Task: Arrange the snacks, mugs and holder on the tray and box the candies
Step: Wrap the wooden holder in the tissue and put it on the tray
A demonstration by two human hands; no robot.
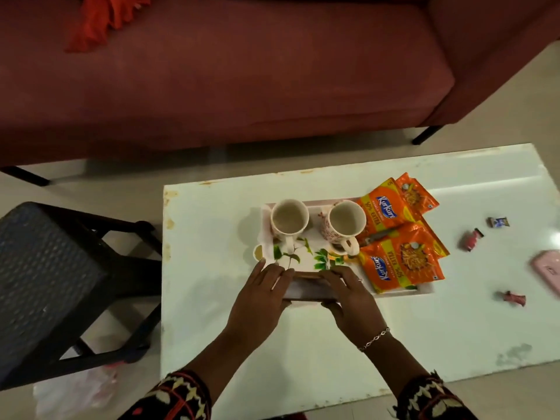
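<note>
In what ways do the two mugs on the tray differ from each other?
The left mug has a mostly plain white outside, while the right mug shows a small reddish pattern on its side. The left mug stands near the tray's left end; the right mug stands mid-tray, next to the orange snack packets. Both stand upright, look empty, and turn their handles toward the person.

A home living room. A dark red fabric sofa (242, 71) on thin black legs stands on a pale tiled floor (515, 101), behind a low white worktop (303, 344). Snack packets (400, 262) and two mugs (289, 219) sit on it, beside a black woven stool (45, 268).
</note>
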